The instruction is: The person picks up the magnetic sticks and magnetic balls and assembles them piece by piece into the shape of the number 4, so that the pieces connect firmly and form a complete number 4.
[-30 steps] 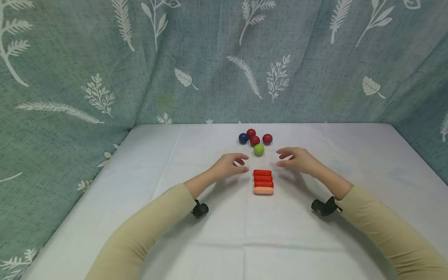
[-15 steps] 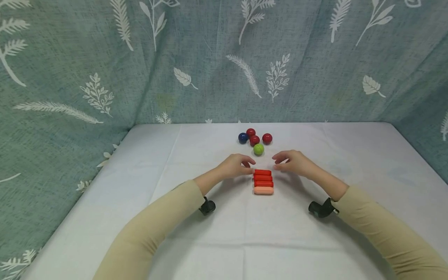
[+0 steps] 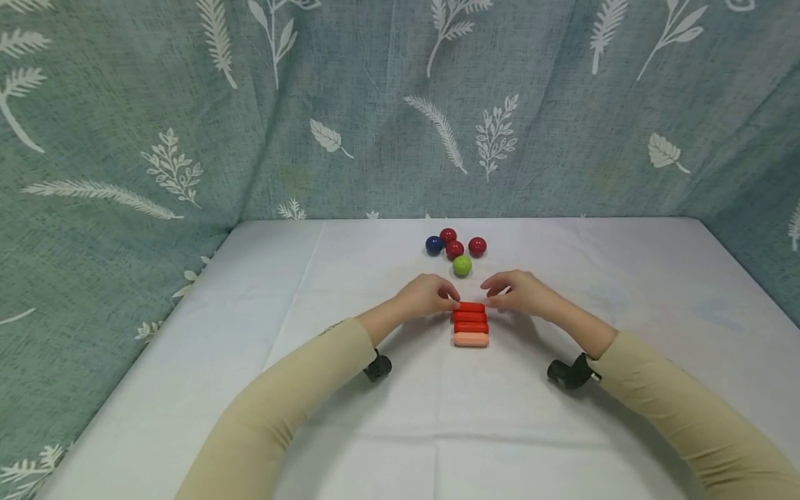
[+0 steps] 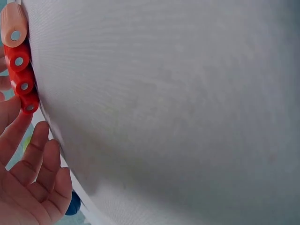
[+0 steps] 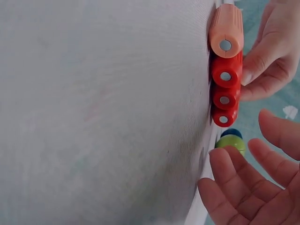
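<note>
Several short magnetic rods with silver discs in their ends lie side by side on the white cloth. The nearest rod (image 3: 471, 339) is peach; the others are red. My left hand (image 3: 427, 296) pinches the left end of the farthest red rod (image 3: 471, 307) between thumb and index finger, its other fingers loosely bent. Just off the right end of that rod, my right hand (image 3: 521, 293) hovers with fingers relaxed and apart, holding nothing. In the right wrist view, the right hand's fingers (image 5: 225, 171) spread below the red rods (image 5: 225, 75), not touching them.
Beyond the rods sit a green ball (image 3: 462, 265), a dark blue ball (image 3: 434, 245) and several red balls (image 3: 478, 246). A green patterned curtain (image 3: 375, 104) hangs behind the white-covered table (image 3: 400, 444). Each wrist carries a black camera (image 3: 569, 373).
My left hand has moved right and taken the left end of the farthest red rod. My right hand has come left and slightly nearer, towards the rod's other end. Rods and balls stay put.
</note>
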{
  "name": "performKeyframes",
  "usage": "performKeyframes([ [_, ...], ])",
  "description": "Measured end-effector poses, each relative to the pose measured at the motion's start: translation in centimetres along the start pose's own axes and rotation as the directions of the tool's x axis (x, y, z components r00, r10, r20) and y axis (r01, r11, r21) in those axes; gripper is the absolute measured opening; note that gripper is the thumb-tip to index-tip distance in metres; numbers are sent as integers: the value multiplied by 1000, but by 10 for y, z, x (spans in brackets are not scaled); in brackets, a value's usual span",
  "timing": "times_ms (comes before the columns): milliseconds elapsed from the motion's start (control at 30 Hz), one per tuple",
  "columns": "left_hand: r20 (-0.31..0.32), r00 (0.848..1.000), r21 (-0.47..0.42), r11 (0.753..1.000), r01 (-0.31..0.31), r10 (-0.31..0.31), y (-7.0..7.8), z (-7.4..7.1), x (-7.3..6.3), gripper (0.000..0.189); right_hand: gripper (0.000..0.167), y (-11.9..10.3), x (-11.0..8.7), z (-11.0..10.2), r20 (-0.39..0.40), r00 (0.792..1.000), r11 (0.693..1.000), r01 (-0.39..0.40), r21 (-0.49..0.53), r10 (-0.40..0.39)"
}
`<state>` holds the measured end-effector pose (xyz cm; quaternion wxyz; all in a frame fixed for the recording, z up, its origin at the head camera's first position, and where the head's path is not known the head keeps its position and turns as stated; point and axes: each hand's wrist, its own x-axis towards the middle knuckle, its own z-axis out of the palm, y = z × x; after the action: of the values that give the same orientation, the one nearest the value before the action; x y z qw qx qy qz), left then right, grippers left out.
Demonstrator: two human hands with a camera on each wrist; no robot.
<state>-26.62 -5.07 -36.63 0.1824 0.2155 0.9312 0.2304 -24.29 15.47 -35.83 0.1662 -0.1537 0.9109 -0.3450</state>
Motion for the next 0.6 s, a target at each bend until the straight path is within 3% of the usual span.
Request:
performKeyframes([
  [600, -22, 999, 62, 998, 30, -29, 5, 1, 5, 21, 28, -2, 14, 4, 50, 998, 999, -32, -13, 32],
])
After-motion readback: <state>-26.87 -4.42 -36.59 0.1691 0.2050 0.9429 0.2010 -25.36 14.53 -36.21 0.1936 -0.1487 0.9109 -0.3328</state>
